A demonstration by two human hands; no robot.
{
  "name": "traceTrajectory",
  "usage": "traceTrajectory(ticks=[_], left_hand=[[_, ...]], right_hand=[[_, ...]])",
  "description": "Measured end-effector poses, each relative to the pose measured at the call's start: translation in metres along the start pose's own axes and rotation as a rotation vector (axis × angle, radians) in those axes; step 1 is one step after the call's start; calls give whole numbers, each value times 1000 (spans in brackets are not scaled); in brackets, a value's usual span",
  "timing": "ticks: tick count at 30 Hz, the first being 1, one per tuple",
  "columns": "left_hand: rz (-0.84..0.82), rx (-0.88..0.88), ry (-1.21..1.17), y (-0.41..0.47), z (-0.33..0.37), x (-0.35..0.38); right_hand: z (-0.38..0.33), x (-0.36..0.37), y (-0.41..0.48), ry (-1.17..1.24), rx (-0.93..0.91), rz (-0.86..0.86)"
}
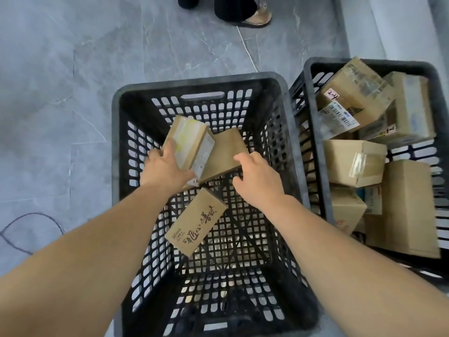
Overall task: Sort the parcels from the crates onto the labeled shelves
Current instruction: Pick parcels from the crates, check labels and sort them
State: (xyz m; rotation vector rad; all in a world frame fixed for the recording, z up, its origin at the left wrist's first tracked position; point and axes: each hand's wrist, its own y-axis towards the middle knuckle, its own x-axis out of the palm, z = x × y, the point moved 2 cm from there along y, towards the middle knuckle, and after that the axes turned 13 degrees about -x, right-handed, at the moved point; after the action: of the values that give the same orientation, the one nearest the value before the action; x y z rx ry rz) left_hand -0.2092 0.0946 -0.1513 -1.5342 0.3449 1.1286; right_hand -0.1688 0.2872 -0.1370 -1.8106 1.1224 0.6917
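Observation:
A black slatted crate (116, 147) stands on the floor below me with three small cardboard parcels in it. My left hand (166, 166) grips a taped parcel with a white label (192, 142), tilted up off the crate floor. My right hand (255, 176) holds the near edge of a plain brown parcel (227, 152) beside it, thumb on top and fingers curled under. A third parcel printed with brown lettering (196, 221) lies loose on the crate floor, nearer to me.
A second black crate (313, 113) at the right is piled with several cardboard parcels; one (349, 93) bears a "2-4" tag. A person's sandalled foot (257, 18) stands on the grey tiled floor beyond. A dark cable (31, 220) lies at the left.

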Motion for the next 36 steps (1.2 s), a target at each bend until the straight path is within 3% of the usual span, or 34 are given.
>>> traceTrajectory(ticks=[12,24,32,36], left_hand=[[-345,93,-758,-88,-15,-70],[-478,286,-942,-150,-24,-161],[-481,357,-1063,-170,-23,-187],[-476,408,-1022,-177,-22,-196]], right_hand=[[-48,-81,-55,99,-56,21],[-112,-147,-105,728,-30,122],[-141,-163,-117,927,-60,272],[-150,-164,-120,907,-52,273]])
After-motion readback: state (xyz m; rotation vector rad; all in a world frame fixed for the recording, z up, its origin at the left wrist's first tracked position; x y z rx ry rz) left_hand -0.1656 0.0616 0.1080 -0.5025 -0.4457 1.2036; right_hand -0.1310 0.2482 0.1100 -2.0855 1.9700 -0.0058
